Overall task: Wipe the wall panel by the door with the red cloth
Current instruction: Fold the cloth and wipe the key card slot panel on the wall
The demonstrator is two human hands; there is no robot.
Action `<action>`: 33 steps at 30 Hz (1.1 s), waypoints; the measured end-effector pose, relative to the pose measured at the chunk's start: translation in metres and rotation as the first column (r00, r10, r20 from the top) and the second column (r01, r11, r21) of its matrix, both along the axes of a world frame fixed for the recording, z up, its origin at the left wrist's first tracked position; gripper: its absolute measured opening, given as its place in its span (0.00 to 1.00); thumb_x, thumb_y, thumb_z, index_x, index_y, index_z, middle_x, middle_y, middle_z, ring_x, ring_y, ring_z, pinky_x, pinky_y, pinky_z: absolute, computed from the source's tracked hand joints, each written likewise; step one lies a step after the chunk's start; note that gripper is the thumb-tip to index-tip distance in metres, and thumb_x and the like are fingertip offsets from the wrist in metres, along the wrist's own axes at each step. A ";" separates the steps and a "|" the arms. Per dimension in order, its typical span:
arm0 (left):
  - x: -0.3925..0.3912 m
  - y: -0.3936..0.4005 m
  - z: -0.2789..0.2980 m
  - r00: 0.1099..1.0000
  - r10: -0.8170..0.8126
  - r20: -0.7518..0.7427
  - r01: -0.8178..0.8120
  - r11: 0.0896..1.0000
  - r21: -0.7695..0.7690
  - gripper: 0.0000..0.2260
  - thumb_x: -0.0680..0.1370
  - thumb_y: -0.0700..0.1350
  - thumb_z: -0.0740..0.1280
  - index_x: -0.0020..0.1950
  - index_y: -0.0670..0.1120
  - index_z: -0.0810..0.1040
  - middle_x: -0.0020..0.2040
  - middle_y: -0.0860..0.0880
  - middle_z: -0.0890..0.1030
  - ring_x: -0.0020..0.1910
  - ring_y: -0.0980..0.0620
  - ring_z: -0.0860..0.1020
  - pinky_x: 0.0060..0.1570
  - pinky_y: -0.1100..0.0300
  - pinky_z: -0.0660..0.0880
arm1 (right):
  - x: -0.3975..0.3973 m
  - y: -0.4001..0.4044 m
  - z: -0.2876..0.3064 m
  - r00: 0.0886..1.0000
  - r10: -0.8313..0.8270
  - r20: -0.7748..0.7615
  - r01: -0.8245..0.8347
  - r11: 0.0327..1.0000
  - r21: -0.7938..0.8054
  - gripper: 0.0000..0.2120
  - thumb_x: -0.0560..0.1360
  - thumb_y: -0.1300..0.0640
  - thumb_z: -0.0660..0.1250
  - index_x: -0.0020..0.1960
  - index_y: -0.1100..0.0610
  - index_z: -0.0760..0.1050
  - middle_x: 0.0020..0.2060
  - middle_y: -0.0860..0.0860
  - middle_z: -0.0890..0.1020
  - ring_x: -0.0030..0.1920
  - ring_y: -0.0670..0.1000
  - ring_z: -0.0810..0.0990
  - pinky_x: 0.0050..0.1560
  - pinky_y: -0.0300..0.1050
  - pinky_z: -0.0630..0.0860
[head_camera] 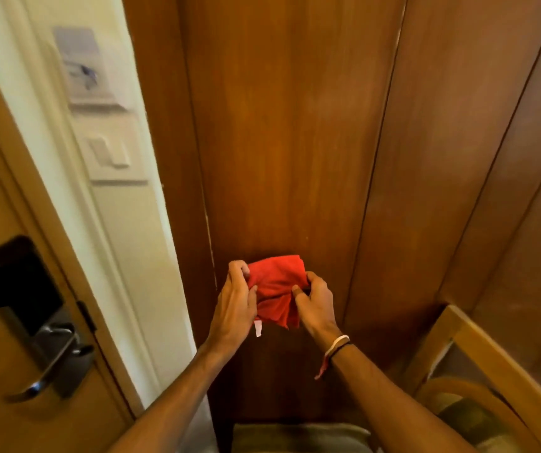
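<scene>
Gripped soft, limp, crumpled red cloth [274, 286] at nine and three o'clock edges, left hand [235, 302] and right hand [316, 300] both clamped, against brown wooden wall panel [288, 142].

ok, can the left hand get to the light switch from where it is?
Probably yes. Nothing stands between the left hand and the light switch up on the white wall strip, but its fingers hold the red cloth along with the right hand.

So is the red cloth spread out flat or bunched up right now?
Bunched up. The red cloth is gathered in creased folds between the left hand and right hand, one corner hanging below.
</scene>
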State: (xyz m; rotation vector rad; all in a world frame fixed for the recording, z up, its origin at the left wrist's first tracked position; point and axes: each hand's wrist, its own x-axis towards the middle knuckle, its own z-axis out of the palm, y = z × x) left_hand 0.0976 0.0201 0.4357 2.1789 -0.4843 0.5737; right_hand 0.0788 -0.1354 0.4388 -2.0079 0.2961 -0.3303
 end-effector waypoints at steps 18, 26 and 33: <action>0.008 0.098 0.182 0.835 0.454 0.311 -0.474 0.880 -0.014 0.20 0.75 0.52 0.70 0.65 0.50 0.72 0.63 0.44 0.72 0.63 0.45 0.73 0.61 0.49 0.72 | 0.038 0.123 0.201 0.921 0.097 0.376 -0.267 0.863 0.429 0.11 0.75 0.62 0.76 0.52 0.52 0.76 0.48 0.60 0.86 0.51 0.60 0.86 0.49 0.50 0.82; 0.033 0.152 0.242 0.712 0.570 0.411 -0.573 0.809 -0.130 0.19 0.78 0.46 0.67 0.68 0.44 0.73 0.67 0.38 0.71 0.64 0.40 0.72 0.62 0.44 0.76 | 0.064 0.184 0.267 0.834 0.188 0.519 -0.400 0.854 0.333 0.11 0.73 0.61 0.79 0.52 0.61 0.80 0.42 0.55 0.83 0.45 0.51 0.84 0.46 0.42 0.85; 0.056 0.163 0.239 0.707 0.518 0.482 -0.653 0.739 0.165 0.32 0.75 0.47 0.71 0.75 0.38 0.63 0.73 0.37 0.69 0.72 0.37 0.68 0.71 0.42 0.68 | 0.082 0.192 0.281 0.731 0.297 0.614 -0.370 0.929 -0.009 0.08 0.74 0.54 0.78 0.48 0.56 0.82 0.40 0.44 0.82 0.42 0.40 0.81 0.45 0.30 0.80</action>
